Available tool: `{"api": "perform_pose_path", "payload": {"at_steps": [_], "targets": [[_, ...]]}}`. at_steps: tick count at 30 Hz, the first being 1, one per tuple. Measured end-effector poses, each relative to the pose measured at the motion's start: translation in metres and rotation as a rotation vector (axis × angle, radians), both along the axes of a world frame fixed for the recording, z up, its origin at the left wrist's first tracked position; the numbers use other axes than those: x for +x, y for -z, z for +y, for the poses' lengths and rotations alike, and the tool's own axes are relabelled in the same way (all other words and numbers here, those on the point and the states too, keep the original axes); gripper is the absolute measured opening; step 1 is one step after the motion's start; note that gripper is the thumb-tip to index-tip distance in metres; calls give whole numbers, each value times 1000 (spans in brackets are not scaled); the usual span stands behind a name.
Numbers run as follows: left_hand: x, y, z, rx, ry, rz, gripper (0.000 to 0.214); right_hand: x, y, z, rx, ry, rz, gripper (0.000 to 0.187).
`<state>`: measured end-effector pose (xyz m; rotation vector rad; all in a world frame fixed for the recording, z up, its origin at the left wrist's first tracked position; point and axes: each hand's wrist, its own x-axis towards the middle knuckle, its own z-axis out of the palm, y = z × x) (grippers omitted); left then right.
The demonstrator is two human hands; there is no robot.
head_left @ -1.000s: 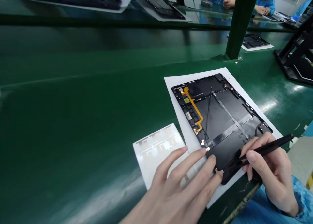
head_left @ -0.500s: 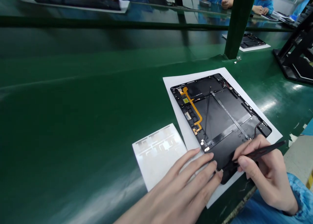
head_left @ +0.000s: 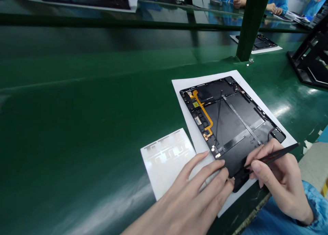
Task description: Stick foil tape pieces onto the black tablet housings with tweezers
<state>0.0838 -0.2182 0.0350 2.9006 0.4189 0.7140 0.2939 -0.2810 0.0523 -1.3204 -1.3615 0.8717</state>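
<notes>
The main risk sits at the near corner of the opened tablet (head_left: 230,122), where both hands meet. The right hand (head_left: 279,183) is closed in a pen grip on black tweezers (head_left: 274,156), whose tip comes down on the dark panel just ahead of its fingers. If the tip skids, it could gouge the black film or catch one of the thin strips crossing the panel. The left hand (head_left: 194,197) holds nothing. It lies flat with its fingers stretched out, the fingertips resting on the tablet's near-left corner and on the white paper (head_left: 184,101) beneath it. That paper lies on a glossy green table (head_left: 77,125), so an uneven push from this hand could slide paper and tablet together and throw off the tweezers' aim. The paper's near corner also overhangs the table edge below the right hand, so there is little margin on that side.

The tablet lies face down with its back off, ahead of both hands. It has a black frame, large matte black panels, two narrow grey strips and a thin dark wire. An orange flex cable (head_left: 203,113) runs along the side beyond the left fingertips. A white sticker sheet (head_left: 164,156) lies just left of that hand, part of it under the fingers.
</notes>
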Motion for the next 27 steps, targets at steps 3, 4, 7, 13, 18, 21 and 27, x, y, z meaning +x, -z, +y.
{"api": "perform_pose_path", "payload": {"at_steps": [3, 4, 7, 13, 18, 21, 27], "targets": [[0, 2, -1, 11, -3, -13, 37, 1, 0, 1, 3, -33, -52, 9], [-1, 3, -1, 7, -5, -8, 38, 1, 0, 1, 10, -39, -76, 8], [-2, 5, -3, -18, -17, 1, 39, 0, -2, 2, 27, -35, -141, 7], [-1, 2, -1, -12, 14, -5, 36, -1, -4, 6, 43, 31, -218, 7], [0, 4, 0, -45, -4, -6, 41, 15, -6, 7, 73, 183, -267, 11], [0, 4, 1, -48, 10, -11, 41, 17, -7, 7, 82, 174, -210, 12], [5, -2, 3, -80, -3, -83, 32, 0, -4, 7, 39, -38, -36, 13]]}}
